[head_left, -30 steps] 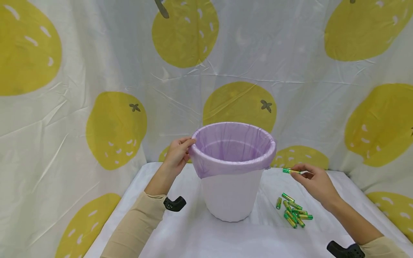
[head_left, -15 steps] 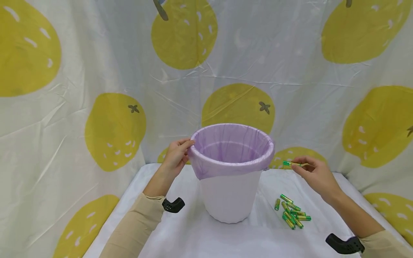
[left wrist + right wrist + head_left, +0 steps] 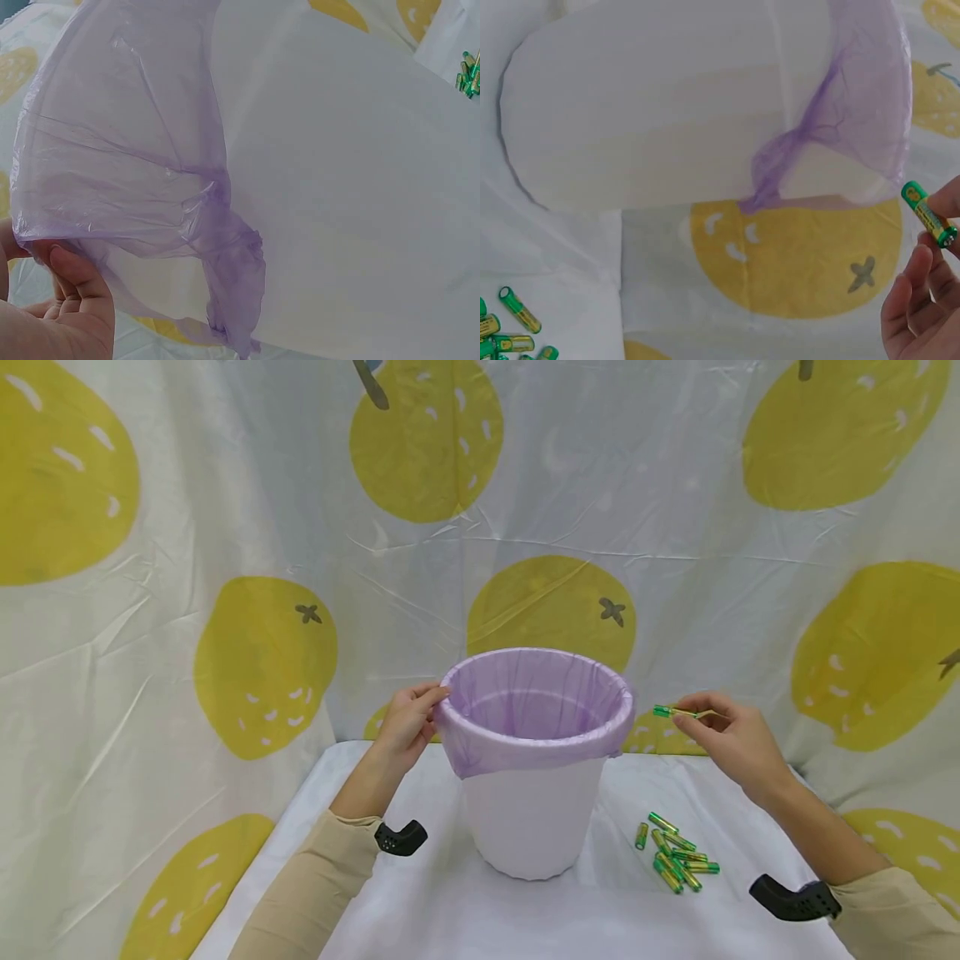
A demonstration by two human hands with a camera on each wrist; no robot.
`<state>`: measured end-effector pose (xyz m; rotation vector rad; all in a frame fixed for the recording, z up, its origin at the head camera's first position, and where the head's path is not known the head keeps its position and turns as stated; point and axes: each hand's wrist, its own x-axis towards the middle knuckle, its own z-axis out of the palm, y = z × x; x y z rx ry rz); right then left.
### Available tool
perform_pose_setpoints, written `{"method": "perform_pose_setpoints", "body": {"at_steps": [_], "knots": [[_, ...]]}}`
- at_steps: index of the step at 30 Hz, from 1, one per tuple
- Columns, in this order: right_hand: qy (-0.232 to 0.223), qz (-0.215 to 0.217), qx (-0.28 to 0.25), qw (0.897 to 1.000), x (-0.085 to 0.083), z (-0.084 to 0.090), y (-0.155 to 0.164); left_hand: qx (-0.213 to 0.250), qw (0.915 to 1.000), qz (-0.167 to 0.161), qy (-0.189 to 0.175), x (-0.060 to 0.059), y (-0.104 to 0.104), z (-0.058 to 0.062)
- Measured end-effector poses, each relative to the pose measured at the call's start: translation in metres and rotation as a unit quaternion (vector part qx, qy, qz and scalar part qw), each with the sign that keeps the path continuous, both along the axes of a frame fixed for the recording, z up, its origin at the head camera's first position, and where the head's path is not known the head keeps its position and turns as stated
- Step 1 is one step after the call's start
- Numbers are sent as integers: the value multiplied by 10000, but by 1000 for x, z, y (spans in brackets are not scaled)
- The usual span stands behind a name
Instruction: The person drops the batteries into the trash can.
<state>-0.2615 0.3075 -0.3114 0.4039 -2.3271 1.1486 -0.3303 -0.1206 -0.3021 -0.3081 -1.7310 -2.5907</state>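
A white trash bin (image 3: 528,827) stands on the table, lined with a thin purple bag (image 3: 480,752) folded over its rim. My left hand (image 3: 407,722) grips the rim on the left, thumb on top and fingers beneath; the left wrist view shows these fingers (image 3: 79,277) at the bag's edge. Right of the bin, at about rim height, my right hand (image 3: 731,739) pinches a green and gold battery (image 3: 667,711) between thumb and fingertips. In the right wrist view this battery (image 3: 928,214) is apart from the bag. The bin's bottom inside is hidden.
Several green and gold batteries (image 3: 675,856) lie in a loose pile on the white tablecloth (image 3: 435,918), right of the bin. A white curtain (image 3: 405,602) with yellow fruit prints hangs behind and on both sides. Both sleeved wrists wear black camera mounts.
My right hand has risen with the battery, from below the rim's level to about its height, and a little leftward. My left hand keeps its grip. The view has shifted slightly.
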Motion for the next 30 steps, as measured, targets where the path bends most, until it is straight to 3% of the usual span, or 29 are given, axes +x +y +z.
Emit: {"method": "perform_pose_setpoints", "body": {"at_steps": [22, 30], "knots": [[72, 287, -63, 9995, -19, 47, -38, 47, 10000, -39, 42, 1, 0, 0], [-207, 425, -95, 9988, -28, 59, -59, 77, 10000, -29, -33, 0, 1, 1]]}}
